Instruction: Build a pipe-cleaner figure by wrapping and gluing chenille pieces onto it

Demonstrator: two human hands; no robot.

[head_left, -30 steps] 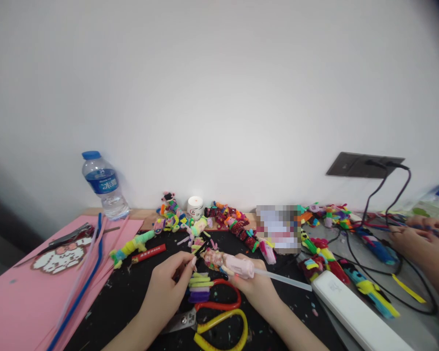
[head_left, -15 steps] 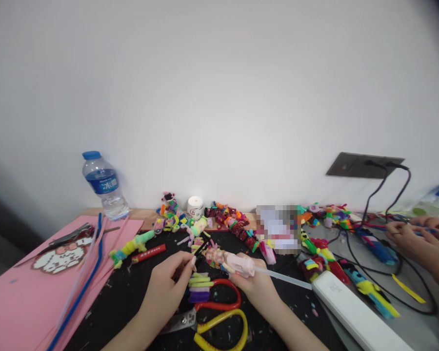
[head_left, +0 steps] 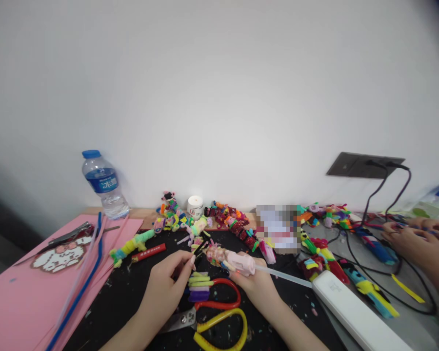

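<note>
A pale pink hot glue gun [head_left: 240, 263] is gripped in my right hand [head_left: 255, 279], a long translucent glue stick [head_left: 285, 277] poking out of its back and a small red light glowing on it. My left hand [head_left: 173, 275] pinches a short black strip [head_left: 198, 249], which looks like pipe cleaner, close to the gun's front end. Glue or decoration covers that front end, so the nozzle is hard to make out. Just below, between my hands, lie short yellow, lilac and purple pipe cleaner pieces [head_left: 199, 287] and scissors [head_left: 223, 325] with red and yellow handles.
Pink sheets [head_left: 18, 302] with long pipe cleaners lie left, a water bottle [head_left: 104, 185] behind them. Colourful pipe cleaner figures [head_left: 237, 226] line the wall around a white tub [head_left: 195, 206]. Right are a white power bank-like box [head_left: 356, 312], cables and another person's hands [head_left: 411, 243].
Both my hands and the glue gun stay nearly in place. The other person's hands at the right have shifted slightly.
</note>
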